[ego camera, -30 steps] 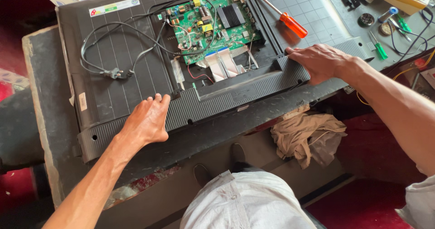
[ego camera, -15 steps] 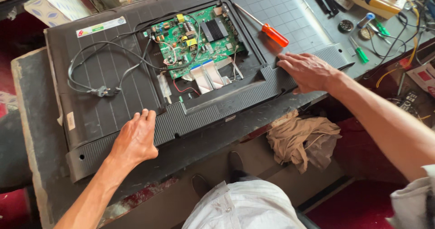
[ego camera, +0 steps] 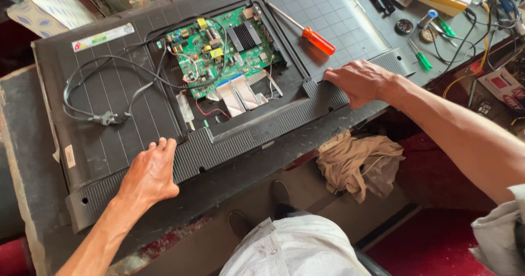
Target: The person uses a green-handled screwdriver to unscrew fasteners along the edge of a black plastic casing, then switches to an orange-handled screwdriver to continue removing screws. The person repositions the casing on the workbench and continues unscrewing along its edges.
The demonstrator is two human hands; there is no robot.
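Flat television lies face down on the workbench, black back panel up, its near edge along the bench's front. Left hand rests palm down on the ribbed lower strip near the set's left end, fingers together and extended, gripping nothing. Right hand presses flat on the same ribbed strip toward the right end, fingers slightly curled over the edge, nothing held. Between the hands, an opening exposes a green circuit board with flat ribbon cables. Black power cord coils on the panel's left. Orange-handled screwdriver lies just beyond the right hand. A tan rag sits below the bench edge.
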